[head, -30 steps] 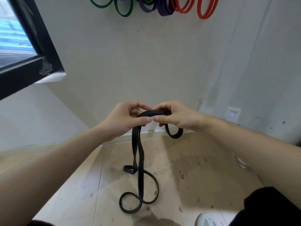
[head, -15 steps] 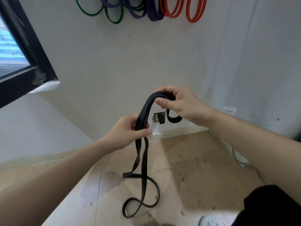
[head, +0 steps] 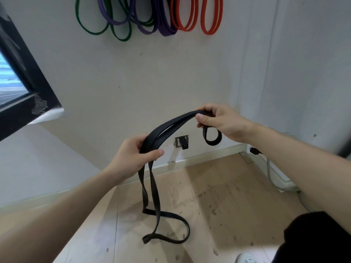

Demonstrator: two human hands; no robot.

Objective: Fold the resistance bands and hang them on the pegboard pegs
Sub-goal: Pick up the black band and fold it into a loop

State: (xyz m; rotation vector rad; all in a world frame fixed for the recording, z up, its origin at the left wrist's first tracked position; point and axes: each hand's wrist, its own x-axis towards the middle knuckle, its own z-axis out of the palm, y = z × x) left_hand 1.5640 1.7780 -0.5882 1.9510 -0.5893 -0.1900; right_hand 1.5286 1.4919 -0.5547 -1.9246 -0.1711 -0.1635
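A long black resistance band (head: 171, 126) stretches doubled between my two hands in the middle of the view. My right hand (head: 222, 121) pinches its folded end, and a small loop hangs below those fingers. My left hand (head: 135, 152) grips the strands lower and to the left. From there the band's rest hangs down and lies in a loose coil on the floor (head: 218, 205). Green bands (head: 117, 35), purple bands (head: 165, 31) and orange-red bands (head: 209, 30) hang high on the white wall; their pegs are out of view.
A black-framed window (head: 28, 84) juts in at the left. A wall socket with a black plug (head: 182, 142) sits low on the wall. A cable (head: 269, 173) runs along the right baseboard. My white shoe (head: 247, 258) shows at the bottom right.
My hands, together a second ago, have moved apart. The right hand pulled the band's end up and to the right, the left slid down the strands, and more band left the floor.
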